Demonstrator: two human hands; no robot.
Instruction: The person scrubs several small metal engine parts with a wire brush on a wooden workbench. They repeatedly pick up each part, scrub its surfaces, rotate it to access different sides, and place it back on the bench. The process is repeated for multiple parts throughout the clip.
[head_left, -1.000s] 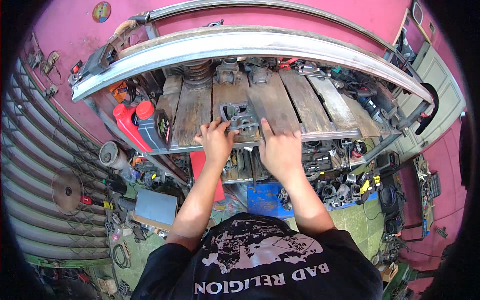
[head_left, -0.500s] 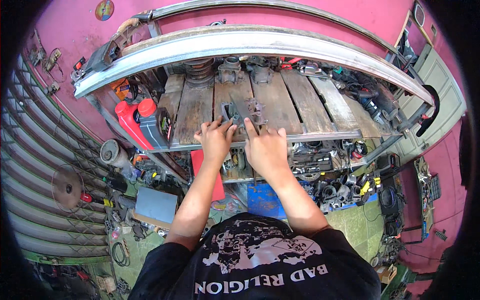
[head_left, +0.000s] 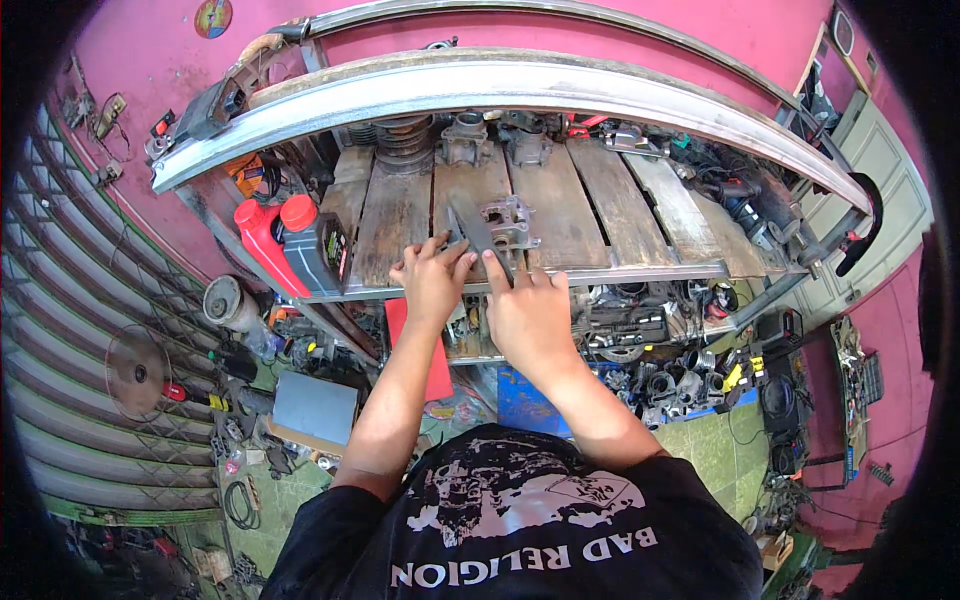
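My right hand [head_left: 530, 315] is closed round the near end of a flat grey metal file [head_left: 474, 222], index finger stretched along it. The file points away from me, tilted to the left, over the wooden bench. A cast metal engine part [head_left: 510, 220] with several lobes and holes lies just right of the file, partly covered by it. My left hand [head_left: 430, 280] is closed at the bench's near edge, left of the file. Its fingers grip a small grey metal part [head_left: 452, 238], mostly hidden by them and the file.
Red and black bottles [head_left: 298, 245] stand at the bench's left. A finned cylinder [head_left: 404, 145] and other engine castings [head_left: 466, 140] line the back. A metal rail [head_left: 520, 85] crosses above. Parts crowd the lower shelf [head_left: 640, 325]; a fan [head_left: 140, 372] is at far left.
The file has shifted left and turned slightly, showing more of the engine part beside it. My right hand has moved slightly left with it; my left hand stays nearly in place.
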